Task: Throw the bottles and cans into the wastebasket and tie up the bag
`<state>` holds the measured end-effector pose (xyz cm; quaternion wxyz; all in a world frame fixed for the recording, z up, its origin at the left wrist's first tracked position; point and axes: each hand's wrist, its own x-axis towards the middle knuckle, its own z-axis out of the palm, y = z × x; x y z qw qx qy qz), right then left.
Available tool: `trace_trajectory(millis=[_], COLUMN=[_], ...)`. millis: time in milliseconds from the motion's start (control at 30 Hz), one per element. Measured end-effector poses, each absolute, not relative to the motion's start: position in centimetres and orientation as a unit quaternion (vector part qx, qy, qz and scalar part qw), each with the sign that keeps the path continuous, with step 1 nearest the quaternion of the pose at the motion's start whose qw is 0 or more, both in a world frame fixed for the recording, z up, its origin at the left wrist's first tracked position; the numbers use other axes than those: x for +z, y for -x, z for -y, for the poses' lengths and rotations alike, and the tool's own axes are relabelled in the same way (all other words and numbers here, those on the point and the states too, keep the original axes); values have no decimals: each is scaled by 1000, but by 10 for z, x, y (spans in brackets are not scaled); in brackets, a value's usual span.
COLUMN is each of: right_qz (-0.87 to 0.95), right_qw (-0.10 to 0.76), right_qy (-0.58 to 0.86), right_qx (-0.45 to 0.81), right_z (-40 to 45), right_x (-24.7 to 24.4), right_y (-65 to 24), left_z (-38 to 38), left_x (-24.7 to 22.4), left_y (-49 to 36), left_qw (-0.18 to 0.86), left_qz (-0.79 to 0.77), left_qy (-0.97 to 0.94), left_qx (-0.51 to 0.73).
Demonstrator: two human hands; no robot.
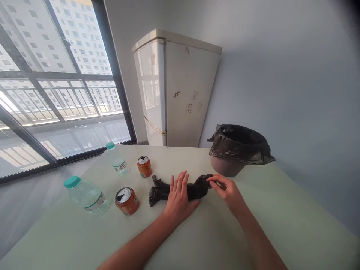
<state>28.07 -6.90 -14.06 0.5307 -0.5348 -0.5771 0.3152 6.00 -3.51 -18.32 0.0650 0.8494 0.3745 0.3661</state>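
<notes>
A black plastic bag (194, 192), bunched into a long strip, lies across the pale table (219, 240). My left hand (180, 197) rests flat over the middle of it, fingers stretched out and thumb apart. At the bag's right end, my right hand (226, 189) pinches the gathered plastic between thumb and fingers. Left of the bag stand two opened orange drink cans (128, 202), the farther can (144, 167) being close to the bag's left end. The part of the bag beneath my left palm is hidden.
A bin (229, 167) with a black liner (239, 150) folded over its rim stands behind my right hand. Two clear plastic bottles with teal caps, a near bottle (87, 197) and a far bottle (117, 161), are at the left. A fridge (191, 93) stands beyond the table.
</notes>
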Motion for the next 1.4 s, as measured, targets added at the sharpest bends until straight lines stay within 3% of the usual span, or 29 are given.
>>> trace_trajectory(millis=[167,300,467,733,967,1100,1400], right_qz=[708,752,733,586,435,340,301], right_qw=[450,446,465,613,768,816,716], right_qy=[463,421,388,334,297,293,297], right_qx=[285,243,309,411,364,365,556], right_z=[81,87,92,94,90,84,71], right_x=[-142,-144,-134,-134,-121,-121,-159], right_y=[-226,-212,-221,-230,-260,-275,-222], left_z=[39,39,39,34,17,17,15], left_x=[-186,-194,-192,-184,-185,-180,-181], left_y=[-63,-63,-59,-56,-44,-43,-38], left_qw=[80,106,64,21,19,26,32], left_qz=[-320,-309,-329,-368,-448,-486,-518], left_qy=[-845,-827,-856,-849,-837,-821,-797], left_qx=[421,458,393,377,313,300,309])
